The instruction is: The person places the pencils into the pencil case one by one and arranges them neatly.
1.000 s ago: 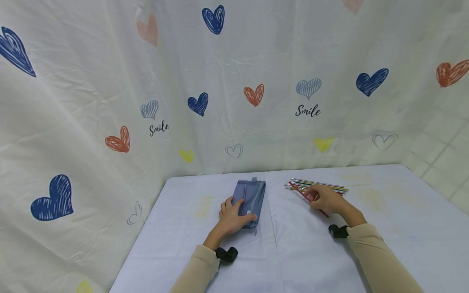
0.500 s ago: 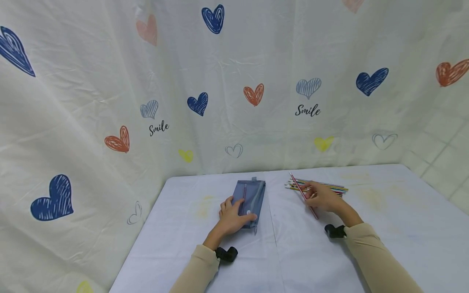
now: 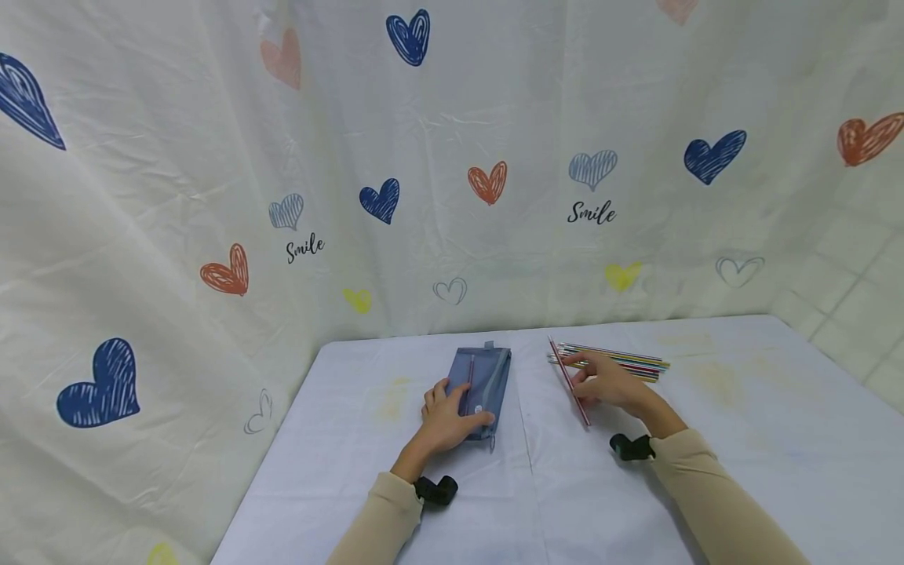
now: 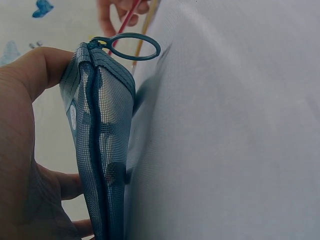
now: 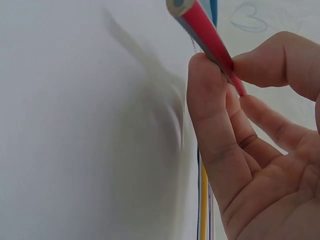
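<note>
On the table, a blue mesh pencil case (image 3: 487, 377) has a zip along its side and a ring pull (image 4: 135, 46). My left hand (image 3: 445, 421) rests on its near part, thumb by the zip corner and fingers spread across the upper face. A dark red pencil (image 3: 471, 370) shows at the case; whether inside it or on top, I cannot tell. To the right, my right hand (image 3: 603, 382) pinches a red and grey striped pencil (image 5: 210, 37) between thumb and fingertips, its blunt end towards the wrist camera. Several striped pencils (image 3: 646, 366) lie in a loose bundle behind that hand, partly covered.
A white cloth covers the table (image 3: 537, 502). Behind it hangs a pale curtain (image 3: 523, 102) printed with hearts and "Smile". Black wrist cameras (image 3: 436, 490) sit at both wrists.
My right hand has moved left with the red pencil, which has come off the bundle and turned more upright in view. The left hand and the pencil case have stayed put.
</note>
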The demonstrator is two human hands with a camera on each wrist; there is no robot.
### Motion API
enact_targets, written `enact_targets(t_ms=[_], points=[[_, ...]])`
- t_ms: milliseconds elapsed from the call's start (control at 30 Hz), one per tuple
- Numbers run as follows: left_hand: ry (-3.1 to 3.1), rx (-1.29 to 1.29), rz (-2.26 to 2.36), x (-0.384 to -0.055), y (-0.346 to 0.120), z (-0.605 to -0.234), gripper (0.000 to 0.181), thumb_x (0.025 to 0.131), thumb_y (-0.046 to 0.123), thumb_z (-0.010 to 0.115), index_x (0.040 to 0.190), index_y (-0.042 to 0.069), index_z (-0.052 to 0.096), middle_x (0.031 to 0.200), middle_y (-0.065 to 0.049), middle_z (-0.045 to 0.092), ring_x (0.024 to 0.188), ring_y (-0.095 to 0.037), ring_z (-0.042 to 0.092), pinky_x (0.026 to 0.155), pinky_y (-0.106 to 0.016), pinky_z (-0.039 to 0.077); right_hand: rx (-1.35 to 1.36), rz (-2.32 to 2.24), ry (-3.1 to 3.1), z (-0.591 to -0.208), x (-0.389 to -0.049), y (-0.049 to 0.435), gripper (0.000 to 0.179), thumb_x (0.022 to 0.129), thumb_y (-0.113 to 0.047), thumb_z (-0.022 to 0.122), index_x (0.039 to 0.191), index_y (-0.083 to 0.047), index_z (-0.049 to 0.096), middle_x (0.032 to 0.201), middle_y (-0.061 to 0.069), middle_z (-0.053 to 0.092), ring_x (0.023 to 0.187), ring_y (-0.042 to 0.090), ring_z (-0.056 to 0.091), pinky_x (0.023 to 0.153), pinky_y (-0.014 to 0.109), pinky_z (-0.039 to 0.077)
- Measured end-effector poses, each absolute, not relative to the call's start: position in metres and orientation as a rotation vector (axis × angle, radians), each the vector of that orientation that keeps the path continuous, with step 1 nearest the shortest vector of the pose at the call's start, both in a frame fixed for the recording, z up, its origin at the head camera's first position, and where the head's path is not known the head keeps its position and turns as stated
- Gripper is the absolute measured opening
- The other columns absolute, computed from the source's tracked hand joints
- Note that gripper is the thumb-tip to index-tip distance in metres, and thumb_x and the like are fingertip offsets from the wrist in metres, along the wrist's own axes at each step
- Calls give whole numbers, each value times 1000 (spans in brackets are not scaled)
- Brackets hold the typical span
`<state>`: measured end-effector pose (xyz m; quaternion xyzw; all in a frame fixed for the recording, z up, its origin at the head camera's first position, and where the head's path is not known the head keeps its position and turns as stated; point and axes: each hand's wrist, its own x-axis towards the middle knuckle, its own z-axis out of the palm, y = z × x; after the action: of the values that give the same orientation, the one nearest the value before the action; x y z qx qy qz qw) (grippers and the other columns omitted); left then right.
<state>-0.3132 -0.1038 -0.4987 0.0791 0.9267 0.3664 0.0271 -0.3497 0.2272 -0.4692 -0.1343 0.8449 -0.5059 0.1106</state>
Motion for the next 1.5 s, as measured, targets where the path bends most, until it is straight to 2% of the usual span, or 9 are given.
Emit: enact_targets(t_ms=[400, 733, 1167, 1500], points=[[2862, 260, 1146, -314, -104, -500, 86, 84, 57, 72, 154, 15, 46, 166, -20, 18, 149, -41, 16, 115, -68, 20, -295, -1561, 2394, -471, -347, 212, 58, 91, -2, 67, 145, 0, 48, 100, 14, 62, 82, 19, 67, 73, 34, 56], [2860, 252, 1150, -314, -104, -498, 86, 83, 58, 72, 154, 16, 46, 166, -20, 18, 150, -40, 15, 116, -67, 20, -210, -1539, 2414, -474, -347, 198, 55, 90, -2, 69, 142, -3, 53, 97, 11, 65, 81, 20, 66, 72, 34, 57], [2866, 245, 1129, -313, -103, -498, 88, 82, 60, 72, 154, 17, 46, 166, -19, 18, 150, -41, 15, 117, -66, 20, -281, -1542, 2332, -474, -339, 178, 55, 91, -4, 70, 143, 1, 53, 94, 9, 66, 81, 19, 64, 73, 33, 57], [2856, 211, 1138, -314, -103, -498, 88, 82, 61, 71, 154, 18, 46, 166, -18, 19, 149, -40, 17, 116, -66, 22, -240, -1561, 2245, -474, -334, 156, 53, 91, -5, 69, 142, -2, 54, 94, 9, 67, 82, 20, 65, 74, 33, 59]])
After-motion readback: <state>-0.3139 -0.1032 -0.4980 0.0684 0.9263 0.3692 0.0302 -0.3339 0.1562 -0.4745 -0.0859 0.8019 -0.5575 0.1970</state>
